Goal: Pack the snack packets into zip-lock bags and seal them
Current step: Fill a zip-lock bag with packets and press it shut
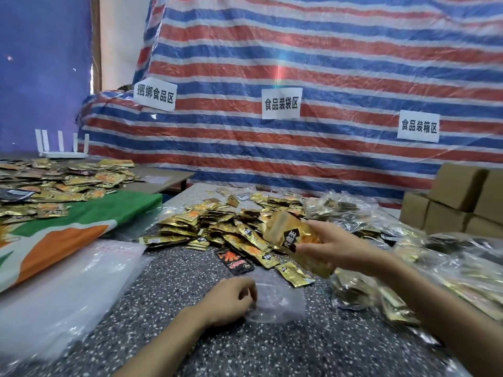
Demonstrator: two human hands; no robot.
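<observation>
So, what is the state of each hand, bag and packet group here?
left hand: pinches the clear bag at its edge
right hand: grips the gold packets, raised off the table
clear bag: empty, flat on the table
gold packets: bundled, not yet bagged
loose pile: heaped, unpacked
filled bags: packed; seal unclear

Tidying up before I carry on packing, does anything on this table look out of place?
One black and red packet lies at the near edge of the pile of gold packets, just beyond the clear bag. Its colour sets it apart from the gold ones around it.
</observation>
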